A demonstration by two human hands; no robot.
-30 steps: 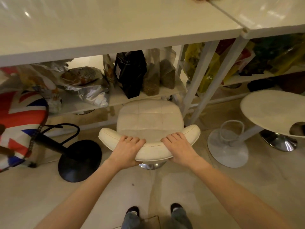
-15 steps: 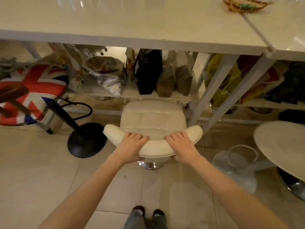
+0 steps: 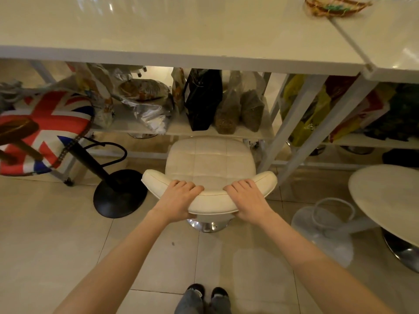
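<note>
A white padded bar stool (image 3: 209,162) with a low curved backrest stands on a chrome base in front of the white table (image 3: 158,30). My left hand (image 3: 178,200) grips the left part of the backrest, fingers curled over its top. My right hand (image 3: 248,200) grips the right part of the backrest the same way. The seat's front edge sits just under the table's lower shelf.
A flag-patterned stool (image 3: 43,130) on a black base (image 3: 120,192) stands at left. A round white stool (image 3: 390,198) with a white base (image 3: 324,232) is at right. Bags (image 3: 203,98) fill the shelf under the table. A basket (image 3: 335,5) rests on the tabletop. Slanted table legs (image 3: 317,132) stand right of the stool.
The view has pulled back and shifted left, with more floor and tabletop showing. Both hands keep the same grip on the backrest; the stool looks slightly farther out from the table's shelf.
</note>
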